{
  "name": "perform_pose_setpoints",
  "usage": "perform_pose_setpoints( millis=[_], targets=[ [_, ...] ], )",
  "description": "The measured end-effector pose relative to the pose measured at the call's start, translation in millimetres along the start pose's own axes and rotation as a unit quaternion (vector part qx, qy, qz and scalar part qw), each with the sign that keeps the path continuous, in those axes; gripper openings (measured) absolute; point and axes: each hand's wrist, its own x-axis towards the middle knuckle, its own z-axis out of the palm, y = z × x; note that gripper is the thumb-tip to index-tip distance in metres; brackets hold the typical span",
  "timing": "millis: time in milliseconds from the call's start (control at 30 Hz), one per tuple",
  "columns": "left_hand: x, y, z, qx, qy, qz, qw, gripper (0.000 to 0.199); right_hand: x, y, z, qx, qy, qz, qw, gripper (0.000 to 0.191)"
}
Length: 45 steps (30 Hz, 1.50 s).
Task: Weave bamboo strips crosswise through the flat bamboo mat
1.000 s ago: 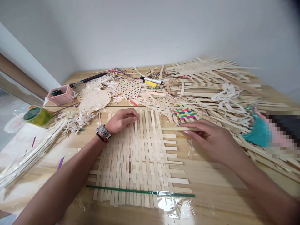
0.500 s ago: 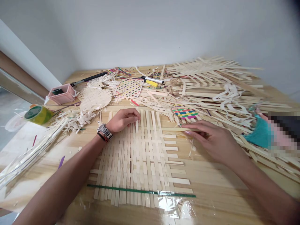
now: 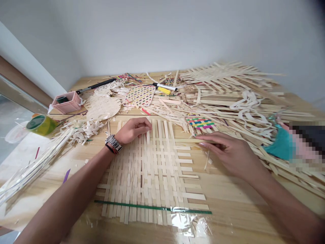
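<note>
A partly woven mat (image 3: 149, 169) of pale flat bamboo strips lies on the table, crossed near its front by a dark green strip (image 3: 127, 204) and clear tape (image 3: 181, 217). At its far edge, my left hand (image 3: 133, 130) is closed, thumb and fingers pinching the end of a lengthwise strip (image 3: 148, 138); the fingertips are partly hidden. My right hand (image 3: 228, 149) pinches a crosswise bamboo strip (image 3: 186, 140) just right of the mat. That strip runs leftward among the lengthwise strips, where its far end is hidden.
Loose bamboo strips (image 3: 218, 110) and a larger woven piece (image 3: 215, 73) cover the back right. A colourful woven piece (image 3: 200, 122) lies beyond my right hand. At left are a yellow-green tape roll (image 3: 47, 124), a pink basket (image 3: 67, 105) and curled shavings (image 3: 85, 130). Markers (image 3: 165, 87) lie behind.
Almost nothing differs. Both hands keep their places and grips, and the crosswise strip between them has barely shifted.
</note>
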Motion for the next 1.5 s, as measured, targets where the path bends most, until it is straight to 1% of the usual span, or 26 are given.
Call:
perform_pose_setpoints(
  millis=[200,600,967,1100,1233,1500],
  targets=[
    [0.2,0.9,0.0,0.002,0.003,0.001,1.000,0.021,0.3,-3.3,1.7,-0.013,-0.005,-0.012,1.000,0.030],
    [-0.9,5.0,0.7,0.002,-0.002,0.009,1.000,0.020,0.5,-7.5,2.1,-0.008,-0.016,-0.011,1.000,0.030],
    [-0.3,0.5,-0.4,0.014,0.000,0.011,1.000,0.020,0.2,-4.5,5.3,0.007,-0.006,-0.011,1.000,0.027],
    [0.2,-0.3,-0.3,0.019,0.015,0.025,0.999,0.021,0.1,-1.8,6.2,-0.002,-0.004,-0.009,1.000,0.027],
    [0.9,-0.4,-0.4,0.030,0.018,0.042,0.999,0.019,-0.1,-2.8,6.7,0.011,-0.002,-0.013,1.000,0.028],
    [0.2,1.0,-0.9,0.029,0.014,0.041,0.999,0.020,-1.6,-6.9,7.8,0.010,-0.004,-0.027,1.000,0.029]
  ],
)
